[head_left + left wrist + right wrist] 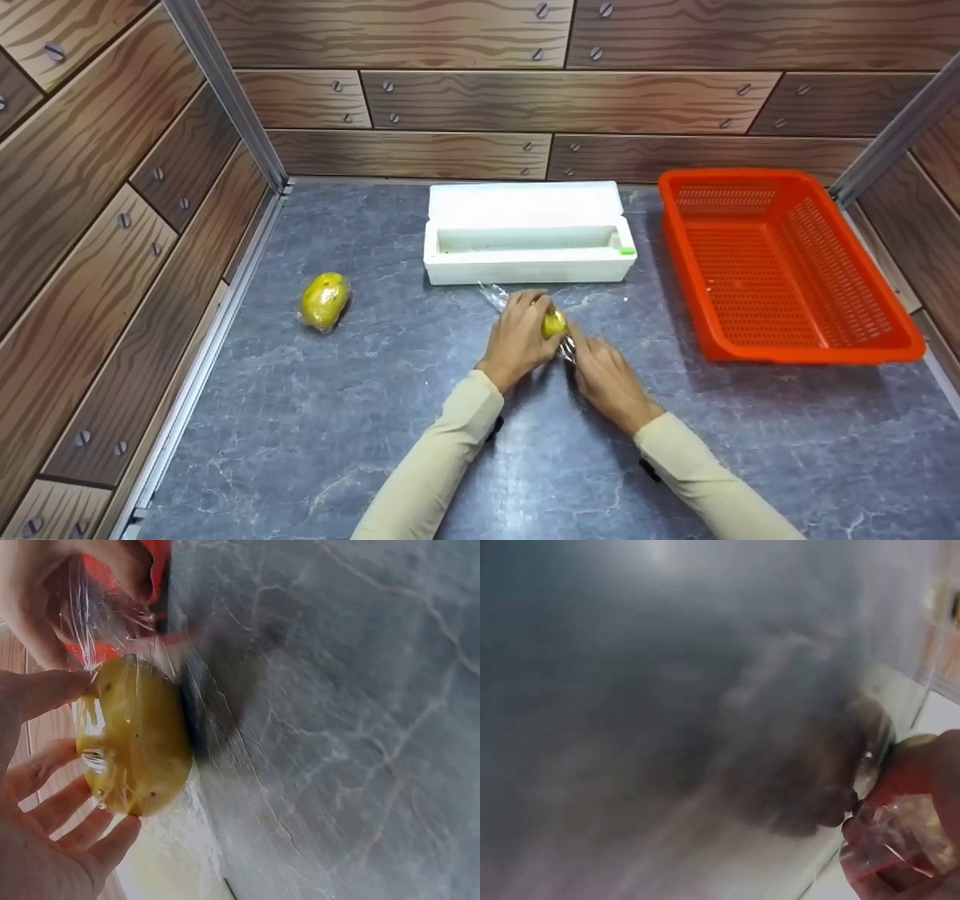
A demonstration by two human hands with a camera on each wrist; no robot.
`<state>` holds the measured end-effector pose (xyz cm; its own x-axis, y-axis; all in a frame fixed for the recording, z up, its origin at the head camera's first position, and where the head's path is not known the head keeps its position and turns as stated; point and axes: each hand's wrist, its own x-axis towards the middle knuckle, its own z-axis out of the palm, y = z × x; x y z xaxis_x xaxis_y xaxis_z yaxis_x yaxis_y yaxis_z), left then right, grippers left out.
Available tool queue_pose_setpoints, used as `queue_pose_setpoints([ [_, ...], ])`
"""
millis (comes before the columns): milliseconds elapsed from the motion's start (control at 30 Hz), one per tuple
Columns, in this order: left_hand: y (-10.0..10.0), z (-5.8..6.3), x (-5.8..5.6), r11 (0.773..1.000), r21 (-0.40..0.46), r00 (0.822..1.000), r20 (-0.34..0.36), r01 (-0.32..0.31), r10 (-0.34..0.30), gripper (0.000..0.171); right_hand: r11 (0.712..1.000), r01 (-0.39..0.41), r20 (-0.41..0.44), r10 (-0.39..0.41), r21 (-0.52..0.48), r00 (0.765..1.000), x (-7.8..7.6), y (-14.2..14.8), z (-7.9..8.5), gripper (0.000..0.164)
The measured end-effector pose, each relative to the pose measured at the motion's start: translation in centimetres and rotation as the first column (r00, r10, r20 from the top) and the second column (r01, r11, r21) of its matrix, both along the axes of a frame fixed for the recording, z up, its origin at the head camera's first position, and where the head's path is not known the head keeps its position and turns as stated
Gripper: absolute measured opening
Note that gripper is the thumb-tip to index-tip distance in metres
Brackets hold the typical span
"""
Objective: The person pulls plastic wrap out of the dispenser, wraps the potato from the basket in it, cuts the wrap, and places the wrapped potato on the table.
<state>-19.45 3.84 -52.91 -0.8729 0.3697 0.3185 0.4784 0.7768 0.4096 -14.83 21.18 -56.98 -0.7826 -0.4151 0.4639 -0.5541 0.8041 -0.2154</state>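
Note:
In the head view my left hand (521, 334) grips a yellow potato (553, 322) loosely covered in clear plastic film. The left wrist view has this potato (139, 739) up close, with the thumb and fingers of my left hand (52, 840) around its side. My right hand (607, 379) pinches the gathered film (568, 349) at the potato's near right end. Another film end (493, 295) sticks out beyond my left fingers. The right wrist view is blurred, but film (911, 829) shows in my right hand (930, 776). A second wrapped potato (324, 300) lies at the left.
Behind my hands stands a white foam box (529, 268) with a long slot and a small green piece at its right end. To the right sits a red plastic basket (817, 354). Wood-patterned walls (450, 101) enclose the grey marbled tabletop (300, 435).

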Motion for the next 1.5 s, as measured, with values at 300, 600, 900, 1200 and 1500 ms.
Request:
queue_pose_setpoints([
  [300, -0.4, -0.2, 0.1, 0.995, 0.0, 0.995, 0.022, 0.095, -0.095, 0.036, 0.993, -0.074, -0.164, 0.089, 0.094, 0.982, 1.1, 0.6, 0.5, 0.041],
  [600, -0.2, -0.5, 0.6, 0.98, -0.007, 0.98, 0.014, 0.199, -0.199, 0.035, 0.981, -0.189, -0.111, 0.184, -0.041, 0.977, 1.8, 0.8, 1.2, 0.045],
  [900, -1.4, -0.7, 1.5, 0.967, 0.033, 0.966, 0.039, 0.253, -0.254, 0.045, 0.915, -0.255, 0.01, 0.272, -0.312, 0.962, 1.4, 0.6, 2.5, 0.044],
  [1200, -2.0, -1.2, 2.2, 0.956, 0.118, 0.957, 0.079, 0.268, -0.278, 0.055, 0.909, -0.209, 0.139, 0.274, -0.36, 0.952, 0.4, 0.5, 3.8, 0.033],
  [1500, -2.2, -1.2, 2.8, 0.935, 0.186, 0.926, 0.176, 0.304, -0.336, 0.043, 0.915, -0.15, 0.172, 0.228, -0.375, 0.958, -0.5, 0.0, 3.9, 0.03],
])
